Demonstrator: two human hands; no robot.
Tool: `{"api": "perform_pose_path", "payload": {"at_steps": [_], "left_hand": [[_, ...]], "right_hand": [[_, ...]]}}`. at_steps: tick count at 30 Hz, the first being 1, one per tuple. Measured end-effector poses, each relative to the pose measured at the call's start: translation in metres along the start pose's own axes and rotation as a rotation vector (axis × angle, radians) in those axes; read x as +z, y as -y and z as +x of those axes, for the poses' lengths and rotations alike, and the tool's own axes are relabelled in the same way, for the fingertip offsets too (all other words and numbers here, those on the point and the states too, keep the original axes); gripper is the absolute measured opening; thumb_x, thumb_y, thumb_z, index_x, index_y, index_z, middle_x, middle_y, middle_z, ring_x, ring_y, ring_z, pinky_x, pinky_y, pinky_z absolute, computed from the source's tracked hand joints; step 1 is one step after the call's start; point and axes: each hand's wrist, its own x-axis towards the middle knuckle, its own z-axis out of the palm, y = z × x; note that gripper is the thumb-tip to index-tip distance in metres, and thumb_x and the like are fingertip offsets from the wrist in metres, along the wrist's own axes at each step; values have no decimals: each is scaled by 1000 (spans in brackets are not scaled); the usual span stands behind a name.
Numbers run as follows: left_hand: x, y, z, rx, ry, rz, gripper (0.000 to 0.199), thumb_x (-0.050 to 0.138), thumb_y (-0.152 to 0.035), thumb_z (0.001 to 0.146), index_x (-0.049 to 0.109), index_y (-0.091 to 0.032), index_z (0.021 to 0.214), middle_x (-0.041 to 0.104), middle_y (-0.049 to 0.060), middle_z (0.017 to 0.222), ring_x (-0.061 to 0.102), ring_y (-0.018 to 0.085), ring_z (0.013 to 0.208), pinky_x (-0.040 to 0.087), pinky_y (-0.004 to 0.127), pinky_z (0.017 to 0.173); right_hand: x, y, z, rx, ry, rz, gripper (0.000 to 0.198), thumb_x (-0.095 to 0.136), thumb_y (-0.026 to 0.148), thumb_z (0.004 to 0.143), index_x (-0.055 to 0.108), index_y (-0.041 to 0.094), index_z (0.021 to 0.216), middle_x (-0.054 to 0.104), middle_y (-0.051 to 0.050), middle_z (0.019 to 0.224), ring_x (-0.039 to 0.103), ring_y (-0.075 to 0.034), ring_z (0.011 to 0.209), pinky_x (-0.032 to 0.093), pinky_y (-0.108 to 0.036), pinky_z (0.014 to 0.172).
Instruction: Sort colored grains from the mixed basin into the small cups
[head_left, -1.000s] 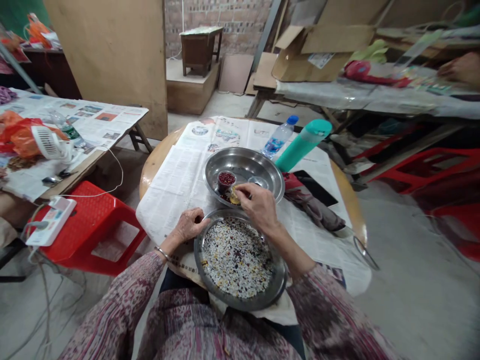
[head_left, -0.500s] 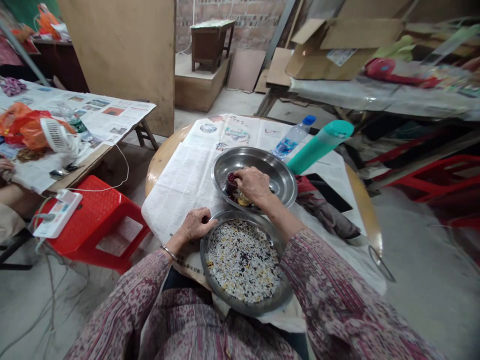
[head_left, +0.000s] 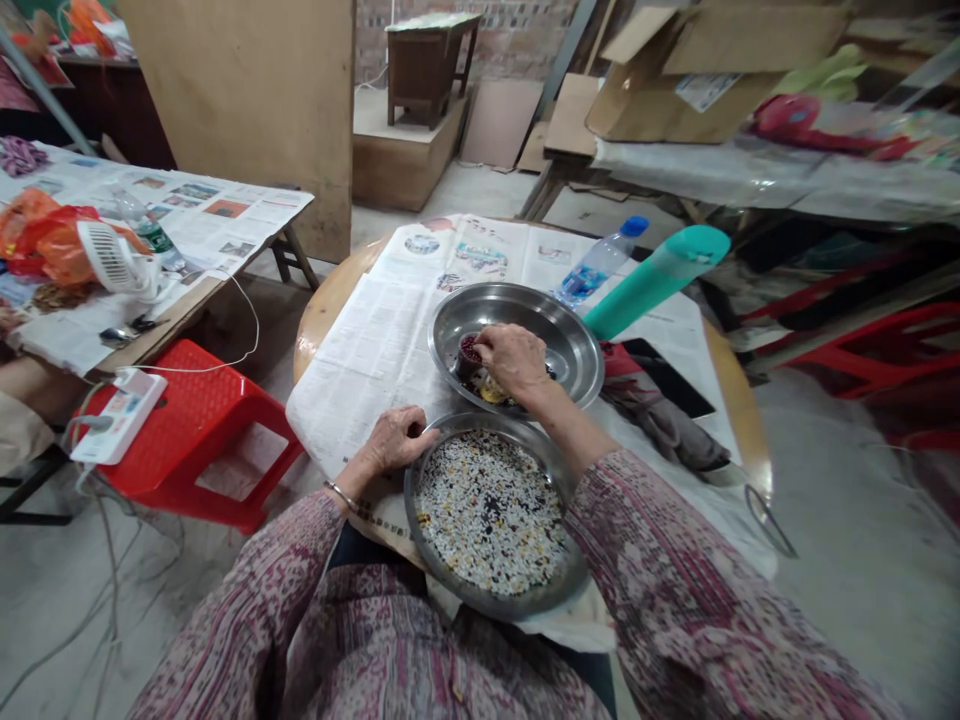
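Observation:
In front of me a shallow metal pan (head_left: 427, 560) holds a spread of white, black and yellow bits like mixed grains. My left hand (head_left: 396, 438) is closed at its left rim, thumb lying over the edge and fingers curled. Behind it stands a deeper metal bowl (head_left: 577, 355), close against the pan. My right hand (head_left: 514, 360) is inside the bowl, fingers pinched together at the right edge of a small dark red cup (head_left: 468, 357) filled with dark red bits. What the fingertips hold is hidden. Yellow and dark pieces (head_left: 493, 390) lie under the hand.
Newspaper (head_left: 367, 330) covers the round table. At the right are a water bottle (head_left: 600, 262), a green cylinder (head_left: 660, 280), a dark flat device (head_left: 667, 375) and a grey cloth (head_left: 675, 430). A red stool (head_left: 202, 430) bears a power strip (head_left: 120, 415); a person's leg shows at the left edge.
The view has shifted slightly. My right fingertips show a little farther back over the small cup, whose top is more exposed. My left hand stays at the pan's rim.

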Motion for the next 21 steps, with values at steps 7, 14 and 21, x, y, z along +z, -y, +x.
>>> {"api": "perform_pose_path", "payload": {"at_steps": [7, 14, 21], "left_hand": [[-1, -2, 1, 12, 4, -4, 29, 65, -29, 84, 46, -19, 64, 51, -3, 63, 46, 11, 59, 37, 24, 62], [0, -3, 0, 20, -13, -1, 26, 65, -26, 84, 49, -18, 65, 52, -4, 64, 47, 11, 61, 39, 25, 63], [1, -4, 2, 26, -23, 27, 26, 66, -23, 83, 49, -19, 64, 53, -3, 63, 48, 11, 61, 39, 25, 64]], "right_hand": [[-24, 5, -16, 13, -65, 122, 21, 55, 26, 91, 75, 21, 93, 74, -10, 96, 62, -24, 91, 45, -38, 81], [-44, 34, -136, -339, 104, 359, 17, 51, 21, 95, 68, 21, 92, 71, -7, 91, 62, -20, 85, 49, -35, 78], [-8, 55, -224, -569, 341, 220, 17, 52, 12, 93, 65, 20, 86, 67, -5, 83, 57, -19, 77, 42, -31, 67]]}}
